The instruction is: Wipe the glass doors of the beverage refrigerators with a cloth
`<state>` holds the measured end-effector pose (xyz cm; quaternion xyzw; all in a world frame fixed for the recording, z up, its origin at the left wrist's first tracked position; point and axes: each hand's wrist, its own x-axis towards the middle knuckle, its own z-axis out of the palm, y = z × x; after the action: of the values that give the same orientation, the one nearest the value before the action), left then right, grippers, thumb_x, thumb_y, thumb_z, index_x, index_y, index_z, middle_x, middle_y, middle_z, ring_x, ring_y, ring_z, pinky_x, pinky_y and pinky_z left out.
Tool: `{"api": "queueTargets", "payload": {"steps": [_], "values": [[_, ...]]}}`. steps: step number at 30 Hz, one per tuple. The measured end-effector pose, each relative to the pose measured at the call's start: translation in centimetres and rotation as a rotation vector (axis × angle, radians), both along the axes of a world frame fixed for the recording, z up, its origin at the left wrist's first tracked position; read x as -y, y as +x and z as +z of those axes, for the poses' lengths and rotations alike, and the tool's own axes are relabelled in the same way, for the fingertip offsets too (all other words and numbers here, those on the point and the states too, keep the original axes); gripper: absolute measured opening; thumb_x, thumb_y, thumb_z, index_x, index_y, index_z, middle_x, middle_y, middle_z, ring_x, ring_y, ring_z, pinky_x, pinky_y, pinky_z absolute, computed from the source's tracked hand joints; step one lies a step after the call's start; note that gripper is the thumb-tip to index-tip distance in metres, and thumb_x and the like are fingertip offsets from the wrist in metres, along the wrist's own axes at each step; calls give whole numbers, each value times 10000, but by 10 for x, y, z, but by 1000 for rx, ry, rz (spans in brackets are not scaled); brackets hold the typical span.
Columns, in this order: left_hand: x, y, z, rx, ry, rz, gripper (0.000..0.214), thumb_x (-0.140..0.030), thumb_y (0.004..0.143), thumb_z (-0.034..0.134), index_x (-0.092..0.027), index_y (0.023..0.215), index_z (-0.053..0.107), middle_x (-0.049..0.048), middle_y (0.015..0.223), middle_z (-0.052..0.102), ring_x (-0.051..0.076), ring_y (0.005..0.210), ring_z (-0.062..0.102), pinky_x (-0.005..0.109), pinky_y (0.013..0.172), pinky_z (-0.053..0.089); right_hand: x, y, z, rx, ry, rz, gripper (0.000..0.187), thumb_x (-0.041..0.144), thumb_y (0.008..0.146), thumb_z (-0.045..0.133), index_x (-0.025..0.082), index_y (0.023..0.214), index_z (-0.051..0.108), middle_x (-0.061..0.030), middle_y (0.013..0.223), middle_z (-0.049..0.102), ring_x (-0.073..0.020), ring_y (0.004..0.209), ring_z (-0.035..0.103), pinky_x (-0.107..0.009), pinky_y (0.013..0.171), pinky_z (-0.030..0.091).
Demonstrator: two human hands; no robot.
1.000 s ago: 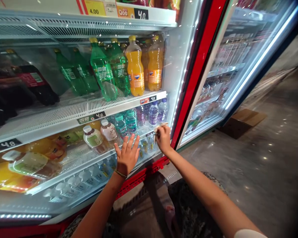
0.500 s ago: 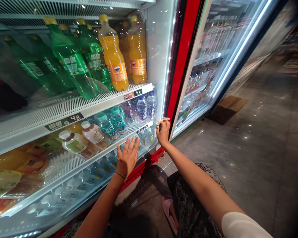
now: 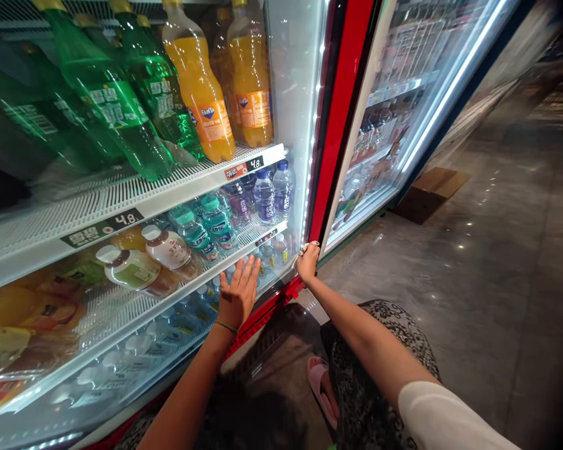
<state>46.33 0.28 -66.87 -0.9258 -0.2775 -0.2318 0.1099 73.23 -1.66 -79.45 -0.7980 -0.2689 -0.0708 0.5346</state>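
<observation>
My left hand [image 3: 238,292] lies flat with fingers spread against the glass door [image 3: 274,270] of a drinks fridge, low on its right side. My right hand [image 3: 307,262] is closed on a crumpled pale cloth [image 3: 304,249], pressed to the lower right corner of the door beside the red frame [image 3: 341,119]. Most of the cloth is hidden by the fingers. Behind the glass, near the hands, are teal-capped bottles [image 3: 217,222] and purple-labelled bottles [image 3: 264,197].
Green bottles [image 3: 107,100] and orange Fanta bottles [image 3: 211,122] stand on the upper shelf. A second lit fridge [image 3: 380,97] adjoins on the right. A cardboard box [image 3: 426,190] lies on the shiny grey floor [image 3: 473,300]. My pink slipper [image 3: 319,387] is below my arms.
My right hand has moved down along the door's edge with the cloth. My left hand stays flat on the glass. The view has shifted slightly.
</observation>
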Motion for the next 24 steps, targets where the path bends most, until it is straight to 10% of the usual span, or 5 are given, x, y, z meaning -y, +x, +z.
{"api": "queueTargets", "payload": {"steps": [7, 13, 16, 24], "values": [[0, -2, -4, 9, 19, 3, 685, -243, 1014, 455, -285, 1632, 163, 117, 1614, 383, 271, 1527, 354, 587, 1261, -106, -12, -12, 60, -18, 114, -2, 265, 37, 715, 451, 240, 881, 421, -63, 1026, 429, -219, 998, 484, -403, 971, 453], [1, -4, -3, 4, 16, 1, 695, -254, 1020, 448, -271, 1635, 125, 106, 1631, 354, 256, 1544, 318, 563, 1266, -118, -13, -42, 129, 164, 325, 260, 215, 130, 826, 496, 236, 1012, 507, -74, 1133, 442, -213, 1087, 514, -381, 1015, 445], [3, -6, -1, -5, 21, 9, 688, -259, 1019, 444, -256, 1636, 140, 113, 1631, 354, 259, 1549, 308, 559, 1273, -100, -16, -54, 116, 172, 293, 221, 243, 120, 819, 491, 233, 1034, 504, -88, 1139, 438, -229, 1122, 503, -399, 1037, 436], [3, -20, -6, -36, 40, 4, 668, -244, 1017, 428, -251, 1632, 169, 109, 1618, 381, 249, 1538, 334, 537, 1287, -55, 2, -65, 11, -84, 98, 71, 242, 101, 724, 492, 244, 908, 425, -86, 1025, 473, -271, 1039, 487, -486, 989, 441]]}}
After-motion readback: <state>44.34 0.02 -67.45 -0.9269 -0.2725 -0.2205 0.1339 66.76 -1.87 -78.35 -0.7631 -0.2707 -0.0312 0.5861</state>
